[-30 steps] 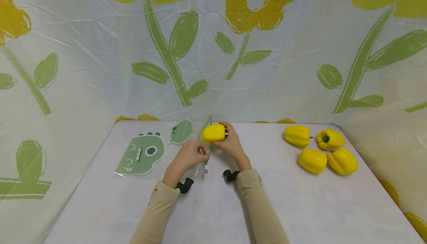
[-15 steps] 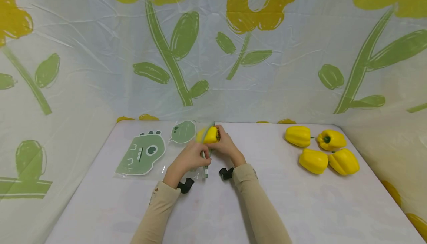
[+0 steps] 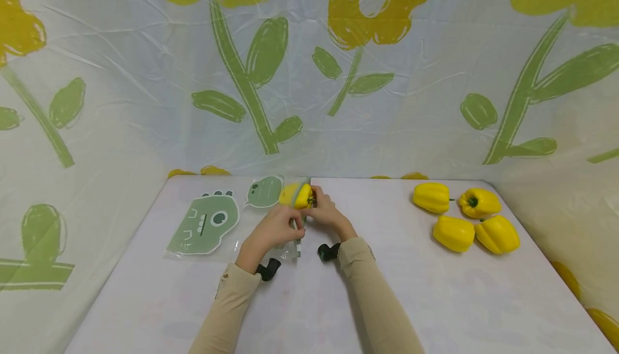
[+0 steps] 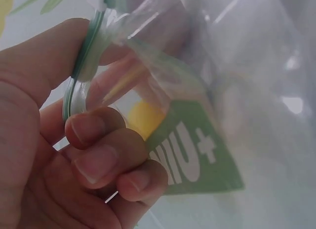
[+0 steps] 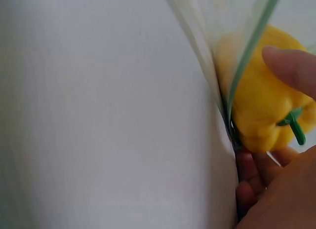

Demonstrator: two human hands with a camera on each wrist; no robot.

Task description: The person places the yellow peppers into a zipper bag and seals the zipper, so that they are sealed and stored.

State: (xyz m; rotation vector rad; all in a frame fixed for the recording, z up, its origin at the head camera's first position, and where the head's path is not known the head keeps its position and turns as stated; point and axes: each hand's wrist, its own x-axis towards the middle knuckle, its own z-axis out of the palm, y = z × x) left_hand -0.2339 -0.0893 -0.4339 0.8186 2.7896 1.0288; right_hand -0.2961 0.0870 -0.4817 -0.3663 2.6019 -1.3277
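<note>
The yellow pepper (image 3: 304,198), a second ago outside the clear bag (image 3: 231,230), now sits partly within its mouth, so insertion appears well along. The right hand (image 3: 329,214) grips its stem end; the left hand (image 3: 276,226) pinches the bag's rim.

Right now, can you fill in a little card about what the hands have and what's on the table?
Left hand: pinches the green rim of a clear zip bag
Right hand: holds a yellow bell pepper, partly in the bag, stem end out
Bag print: green monster and speech bubble
Loose peppers: four yellow bell peppers, right side of the table
</note>
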